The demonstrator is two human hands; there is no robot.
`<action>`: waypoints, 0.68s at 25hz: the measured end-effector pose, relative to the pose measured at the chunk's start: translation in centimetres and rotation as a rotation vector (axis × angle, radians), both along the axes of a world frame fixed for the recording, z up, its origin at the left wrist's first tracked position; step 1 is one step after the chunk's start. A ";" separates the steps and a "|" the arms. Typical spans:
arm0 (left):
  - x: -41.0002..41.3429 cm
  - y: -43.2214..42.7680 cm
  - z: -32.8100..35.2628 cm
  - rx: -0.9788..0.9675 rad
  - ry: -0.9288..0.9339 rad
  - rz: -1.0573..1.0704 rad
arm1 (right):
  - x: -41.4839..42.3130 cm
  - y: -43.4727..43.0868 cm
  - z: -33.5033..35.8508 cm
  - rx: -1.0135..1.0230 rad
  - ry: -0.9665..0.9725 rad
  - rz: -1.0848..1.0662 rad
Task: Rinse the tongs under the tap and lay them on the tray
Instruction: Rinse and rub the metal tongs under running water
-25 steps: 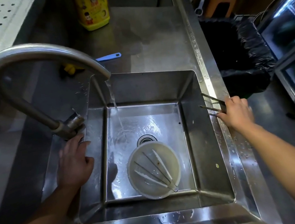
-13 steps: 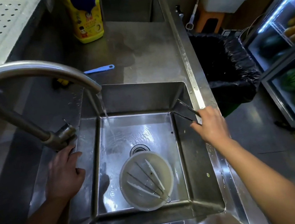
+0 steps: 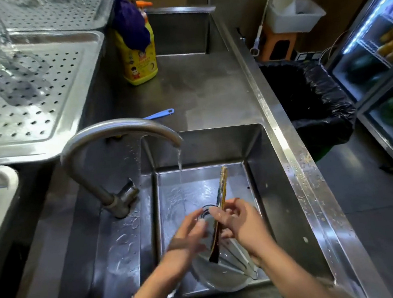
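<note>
Over the steel sink [image 3: 259, 190], my right hand [image 3: 243, 224] grips a pair of dark metal tongs [image 3: 222, 190] near their middle. The tips point away from me and sit just right of the thin water stream from the curved tap [image 3: 115, 131]. My left hand [image 3: 188, 235] is blurred, right beside the tongs' lower half with fingers spread; whether it touches them I cannot tell. Below my hands a white bowl [image 3: 220, 278] holds more light-coloured tongs. A perforated steel tray [image 3: 27, 89] lies at the upper left.
A yellow detergent bottle [image 3: 138, 55] stands on the counter behind the sink, with a blue handle [image 3: 159, 114] lying nearby. A black-lined bin [image 3: 312, 101] sits right of the counter. A lit fridge [image 3: 387, 66] stands at the far right.
My right hand carried the tongs from the sink's right rim to the middle near the water stream. My left hand left the spot beside the tap base and came next to the tongs.
</note>
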State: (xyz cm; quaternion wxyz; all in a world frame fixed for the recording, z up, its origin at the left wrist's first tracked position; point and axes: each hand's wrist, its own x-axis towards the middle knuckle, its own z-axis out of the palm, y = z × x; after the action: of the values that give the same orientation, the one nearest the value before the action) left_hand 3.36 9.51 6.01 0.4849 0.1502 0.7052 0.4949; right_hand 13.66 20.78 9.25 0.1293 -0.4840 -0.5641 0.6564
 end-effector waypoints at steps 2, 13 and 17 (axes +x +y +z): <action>1.7 1.0 0.4 0.017 -0.119 -0.004 | -0.5 -1.1 -0.3 -0.028 -0.021 0.057; 2.5 1.3 -2.3 0.052 0.042 0.124 | -3.8 4.2 1.1 0.045 0.109 0.057; 0.9 1.2 -2.3 0.140 0.095 0.146 | -4.2 2.3 -0.5 -0.045 0.157 0.193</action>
State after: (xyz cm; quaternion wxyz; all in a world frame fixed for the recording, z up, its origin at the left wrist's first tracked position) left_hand 4.31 10.73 3.75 0.4016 0.1553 0.7002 0.5695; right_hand 9.46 23.04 8.78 0.0985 -0.3774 -0.5813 0.7142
